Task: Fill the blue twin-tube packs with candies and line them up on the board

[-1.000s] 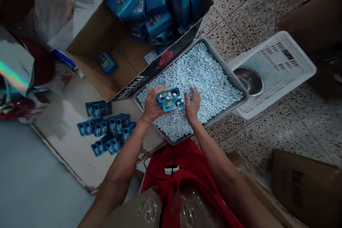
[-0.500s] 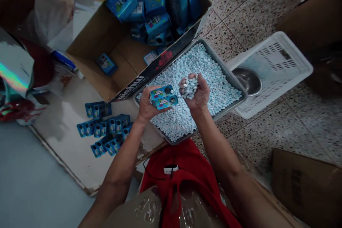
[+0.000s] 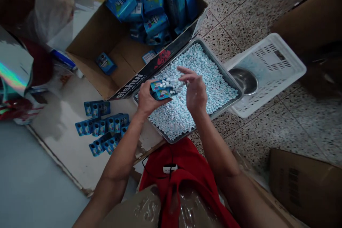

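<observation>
My left hand point(image 3: 147, 98) grips a pair of small blue candy boxes point(image 3: 161, 93) by their sides, above the left part of a metal tray point(image 3: 242, 97). White and pale blue candies point(image 3: 213, 82) fill the tray. Just right of the boxes, my right hand point(image 3: 196, 91) is tipped toward them with its fingers stretched out. Some candies spill between its fingers and the box tops, and a few lie on the boxes. The motion blurs them. How full the boxes are cannot be made out.
A cardboard carton point(image 3: 125, 85) behind the tray holds several blue boxes. More blue boxes point(image 3: 103, 126) stand in groups on the white table point(image 3: 61, 146) at left. At right, a white plastic basket point(image 3: 280, 67) contains a metal bowl point(image 3: 244, 80). A brown carton point(image 3: 301, 185) sits lower right.
My right hand has turned from a cupped hold on a heap of candies to outstretched fingers, letting candies pour onto the boxes. My left hand still holds the boxes in nearly the same place.
</observation>
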A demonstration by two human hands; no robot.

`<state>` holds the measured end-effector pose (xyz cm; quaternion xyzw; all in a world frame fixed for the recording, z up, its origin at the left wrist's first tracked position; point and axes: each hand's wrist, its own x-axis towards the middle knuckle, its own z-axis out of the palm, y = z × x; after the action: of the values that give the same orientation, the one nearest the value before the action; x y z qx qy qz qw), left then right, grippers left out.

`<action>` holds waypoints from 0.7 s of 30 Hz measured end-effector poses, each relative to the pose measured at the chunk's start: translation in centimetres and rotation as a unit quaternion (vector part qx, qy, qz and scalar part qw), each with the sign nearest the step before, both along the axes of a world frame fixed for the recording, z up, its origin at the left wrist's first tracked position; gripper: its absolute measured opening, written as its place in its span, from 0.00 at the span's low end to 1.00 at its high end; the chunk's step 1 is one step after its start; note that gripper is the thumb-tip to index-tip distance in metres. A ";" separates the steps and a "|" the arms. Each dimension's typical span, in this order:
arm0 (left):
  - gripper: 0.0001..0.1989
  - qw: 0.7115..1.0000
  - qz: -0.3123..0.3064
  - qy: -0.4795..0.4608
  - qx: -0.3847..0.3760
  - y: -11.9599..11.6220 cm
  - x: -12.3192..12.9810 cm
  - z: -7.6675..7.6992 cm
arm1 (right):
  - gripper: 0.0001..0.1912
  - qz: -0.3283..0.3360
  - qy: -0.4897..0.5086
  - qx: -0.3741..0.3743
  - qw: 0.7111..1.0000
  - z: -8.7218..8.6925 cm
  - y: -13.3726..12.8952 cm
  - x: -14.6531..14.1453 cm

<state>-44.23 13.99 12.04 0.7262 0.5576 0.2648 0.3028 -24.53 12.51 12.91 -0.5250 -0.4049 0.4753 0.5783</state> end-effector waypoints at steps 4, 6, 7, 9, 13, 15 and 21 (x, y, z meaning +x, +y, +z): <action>0.42 0.995 -0.008 -0.077 -0.059 -0.6 0.7 -1.5 | 0.32 0.028 -0.034 -0.118 0.992 -3.7 -2.5 3.9; 0.43 0.994 -0.009 -0.097 -0.053 -1.2 1.1 -2.2 | 0.26 0.039 -0.039 -0.148 0.987 -4.9 -4.1 5.3; 0.44 0.994 -0.009 -0.100 -0.043 -1.5 1.3 -2.4 | 0.25 0.064 -0.048 -0.144 0.986 -5.3 -4.8 5.7; 0.46 0.993 -0.027 -0.112 -0.034 -2.1 1.8 -2.8 | 0.33 0.138 -0.081 -0.114 0.980 -5.5 -5.8 6.1; 0.48 0.980 -0.077 -0.169 -0.067 -2.8 2.5 -2.8 | 0.52 0.227 -0.127 -0.079 0.962 -5.6 -5.4 5.0; 0.48 0.976 -0.089 -0.182 -0.082 -3.0 2.5 -2.6 | 0.47 0.229 -0.118 -0.063 0.964 -5.8 -4.6 4.2; 0.54 0.984 -0.138 -0.090 -0.064 -2.6 1.0 0.1 | 0.35 0.232 -0.125 -0.041 0.964 -5.9 -3.4 2.8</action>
<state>-43.21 11.44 12.17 0.7485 0.4384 0.2481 0.4313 -21.68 9.13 6.98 -0.4949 -0.5648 0.5436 0.3748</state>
